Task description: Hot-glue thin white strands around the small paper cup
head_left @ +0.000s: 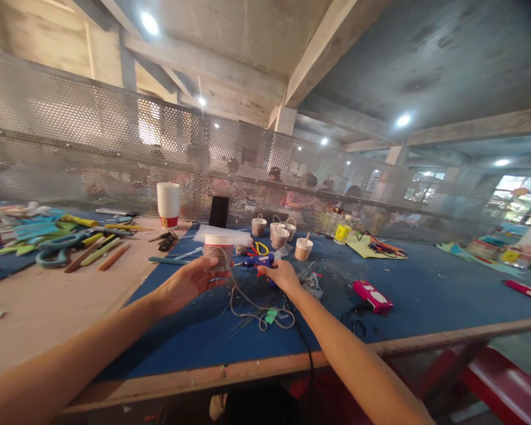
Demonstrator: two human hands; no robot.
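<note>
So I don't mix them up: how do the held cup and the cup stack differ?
The held cup is single; the cup stack is several nested together. The held cup looks grayish and cord-wrapped lower down; the cup stack looks smooth and bare. Both show white and red.

I stretch my left arm (101, 330) and right arm (345, 354) from the lower frame, left hand (197, 276) and right hand (282, 275) curled near centre.

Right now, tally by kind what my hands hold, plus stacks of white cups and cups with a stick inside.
Paper cup in left hand: 1
Blue glue gun in right hand: 1
White cup stack: 1
Cup with stick: 1
Total: 4
</note>
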